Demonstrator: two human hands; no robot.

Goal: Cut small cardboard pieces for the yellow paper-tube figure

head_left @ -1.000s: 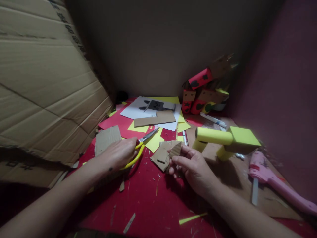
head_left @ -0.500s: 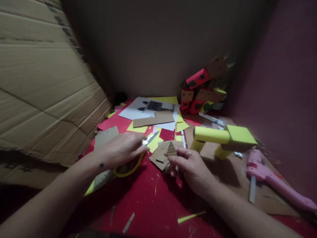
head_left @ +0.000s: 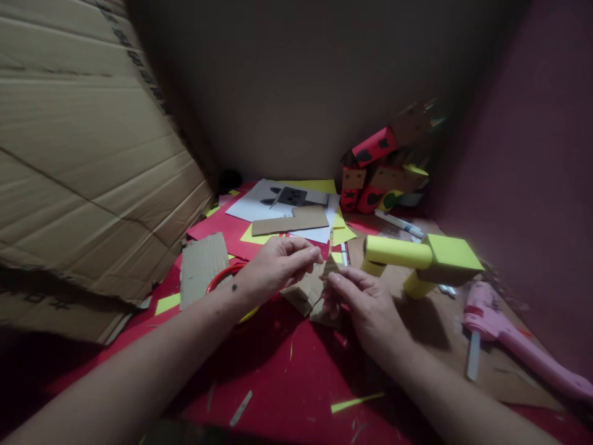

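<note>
Between the thumb and fingers of my right hand [head_left: 365,303] is a small triangular piece of cardboard [head_left: 330,267], its point upward. My left hand [head_left: 290,262] hovers just left of that piece, apart from it, fingers loosely bent and nothing visible in them. Under my left wrist lie scissors [head_left: 217,279]; a red and yellow handle shows, while the blades are hidden. Flat cardboard scraps [head_left: 299,296] rest on the red table beneath both hands.
A yellow-covered cardboard figure [head_left: 398,250] stands at the right, near a pink glue gun [head_left: 504,337]. Red and yellow figures [head_left: 370,179] stand at the back. An L-shaped cardboard piece [head_left: 291,222] lies on papers. Large cardboard [head_left: 92,154] walls the left side.
My left hand has left the scissors and moved right, toward the cardboard triangle. My right hand has shifted slightly right, still holding the triangle.
</note>
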